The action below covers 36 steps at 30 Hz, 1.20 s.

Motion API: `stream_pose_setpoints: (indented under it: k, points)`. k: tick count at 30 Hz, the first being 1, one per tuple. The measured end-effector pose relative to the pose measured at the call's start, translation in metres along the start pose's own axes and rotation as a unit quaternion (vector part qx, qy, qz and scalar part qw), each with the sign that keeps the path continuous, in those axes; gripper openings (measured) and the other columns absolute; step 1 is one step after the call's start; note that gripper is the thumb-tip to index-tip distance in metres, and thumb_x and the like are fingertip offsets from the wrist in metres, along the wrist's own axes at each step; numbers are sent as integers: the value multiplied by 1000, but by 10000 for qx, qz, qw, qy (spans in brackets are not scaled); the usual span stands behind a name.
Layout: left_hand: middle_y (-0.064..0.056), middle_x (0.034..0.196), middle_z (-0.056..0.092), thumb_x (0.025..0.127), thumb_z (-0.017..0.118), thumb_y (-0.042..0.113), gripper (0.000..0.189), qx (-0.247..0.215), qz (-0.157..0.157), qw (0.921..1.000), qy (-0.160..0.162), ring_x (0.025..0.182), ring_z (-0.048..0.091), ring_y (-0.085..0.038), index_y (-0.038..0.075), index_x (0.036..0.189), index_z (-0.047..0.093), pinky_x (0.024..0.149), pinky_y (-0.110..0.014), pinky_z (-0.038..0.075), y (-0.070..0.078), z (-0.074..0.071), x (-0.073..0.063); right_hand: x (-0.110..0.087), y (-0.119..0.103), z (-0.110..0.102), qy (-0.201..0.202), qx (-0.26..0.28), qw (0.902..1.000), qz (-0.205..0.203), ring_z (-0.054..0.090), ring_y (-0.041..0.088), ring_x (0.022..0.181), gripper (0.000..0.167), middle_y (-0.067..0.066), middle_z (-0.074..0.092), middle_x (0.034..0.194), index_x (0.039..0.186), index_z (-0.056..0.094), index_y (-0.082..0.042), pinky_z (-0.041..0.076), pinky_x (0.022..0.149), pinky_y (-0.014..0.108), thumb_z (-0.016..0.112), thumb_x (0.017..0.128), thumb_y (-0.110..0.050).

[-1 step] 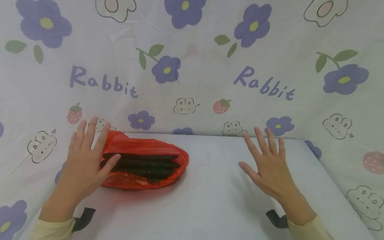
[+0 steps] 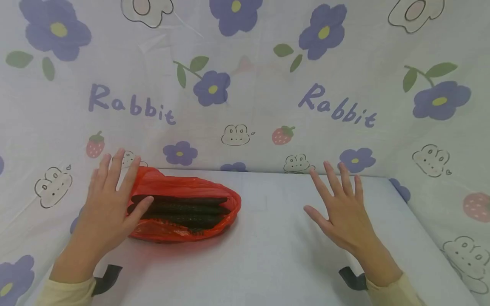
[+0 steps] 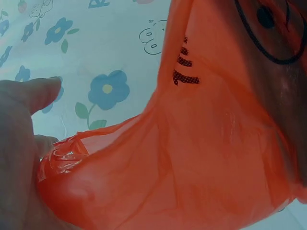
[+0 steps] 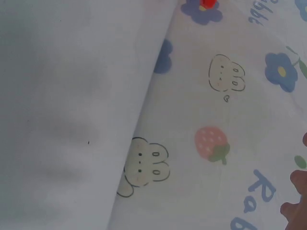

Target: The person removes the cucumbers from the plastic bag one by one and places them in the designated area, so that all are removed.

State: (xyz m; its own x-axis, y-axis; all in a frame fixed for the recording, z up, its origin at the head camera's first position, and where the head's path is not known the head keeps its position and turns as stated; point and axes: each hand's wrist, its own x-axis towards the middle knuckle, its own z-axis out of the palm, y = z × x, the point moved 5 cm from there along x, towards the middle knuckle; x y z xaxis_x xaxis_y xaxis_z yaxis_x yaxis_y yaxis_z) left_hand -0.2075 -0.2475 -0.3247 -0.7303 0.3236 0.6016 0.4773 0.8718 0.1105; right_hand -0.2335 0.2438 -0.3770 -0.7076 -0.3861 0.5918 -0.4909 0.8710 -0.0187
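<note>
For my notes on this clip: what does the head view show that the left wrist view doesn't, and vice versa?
Only the head view: the dark green cucumbers exposed in the opening of the red plastic bag, and the right hand. Only the left wrist view: a large black dot printed on the bag's side. Both: the bag, the left hand and the flower-patterned cloth.

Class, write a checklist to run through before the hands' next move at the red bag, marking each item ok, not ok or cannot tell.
1. Red bag open, dark-green vegetables showing: ok.
2. Left hand empty, fingers spread: ok.
3. Right hand empty, over the white table: ok.
4. Bag held steady: not ok; neither hand grips it.
5. Left hand touching bag: cannot tell.
6. Full vegetable count: cannot tell.
</note>
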Motion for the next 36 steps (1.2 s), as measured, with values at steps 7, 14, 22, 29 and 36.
stream_pose_setpoints:
  k: [7, 14, 22, 29, 36]
  points:
    - [-26, 175, 23, 97, 78, 22, 96, -517, -330, 9981, -76, 159, 23, -52, 9, 173, 21, 117, -73, 29, 0, 0, 1, 8, -2, 6, 176, 825, 9964, -65, 24, 39, 162, 80, 15, 32, 175, 170, 35, -12, 18, 128, 62, 54, 107, -58]
    - [-27, 169, 36, 98, 78, 11, 93, -654, -681, 9954, -170, 154, 37, -50, 4, 172, 23, 115, -68, 35, 1, -3, 2, 34, -13, 14, -98, 1729, 9848, 99, 41, 31, 156, 85, 7, 41, 171, 167, 42, -13, 40, 118, 61, 83, 95, -30]
    - [-33, 147, 56, 98, 76, 7, 77, -706, -1282, 9892, 39, 131, 57, -55, -3, 164, 38, 101, -74, 48, 3, -10, 3, 49, -37, 30, -707, 1973, 9777, 145, 37, 30, 158, 83, 6, 38, 173, 169, 40, -14, 37, 121, 61, 80, 99, -35]
    - [-30, 120, 62, 98, 77, 14, 52, -693, -1628, 9835, 374, 107, 62, -48, -10, 140, 58, 90, -70, 53, -1, -12, 1, 56, -53, 40, -997, 2120, 9721, 133, 35, 28, 159, 83, 3, 37, 174, 170, 38, -16, 36, 122, 59, 77, 101, -39]
    - [-25, 106, 67, 100, 76, 15, 35, -761, -1655, 9824, 425, 93, 63, -41, -8, 124, 65, 80, -58, 54, 1, -11, 0, 59, -67, 47, -1186, 2234, 9675, -10, 38, 27, 157, 82, 5, 39, 172, 169, 39, -16, 38, 121, 56, 77, 101, -42]
